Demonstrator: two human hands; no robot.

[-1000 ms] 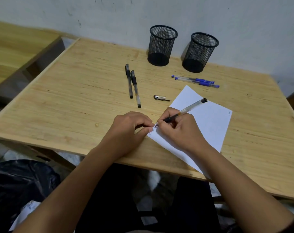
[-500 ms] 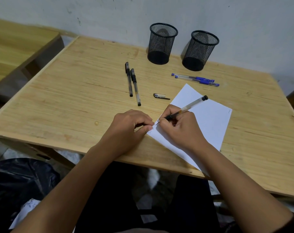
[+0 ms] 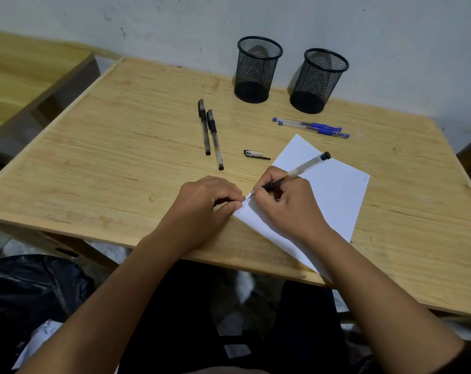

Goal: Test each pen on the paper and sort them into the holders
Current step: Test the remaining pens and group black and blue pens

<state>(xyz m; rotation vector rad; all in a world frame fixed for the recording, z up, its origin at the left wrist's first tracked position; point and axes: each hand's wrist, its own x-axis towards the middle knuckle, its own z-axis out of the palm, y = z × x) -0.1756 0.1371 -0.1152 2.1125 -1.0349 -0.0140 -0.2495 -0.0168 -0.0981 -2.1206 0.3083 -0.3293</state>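
Currently the right hand (image 3: 285, 206) pinches a clear pen (image 3: 296, 172) near its black grip, tip down on the near-left edge of the paper (image 3: 334, 193), its long axis slanting up and away to the right, where the black end cap points. Just left of the tip, the left hand (image 3: 204, 203) is curled, fingertips pressing the paper's edge. Beyond the grip lie a loose cap (image 3: 254, 154), two black pens (image 3: 211, 134), two blue pens (image 3: 311, 127) and two mesh holders (image 3: 258, 70).

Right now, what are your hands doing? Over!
Right hand gripping black pen, tip on paper. Left hand pinning paper's corner. Both holders empty; four pens waiting. Nothing in the way.
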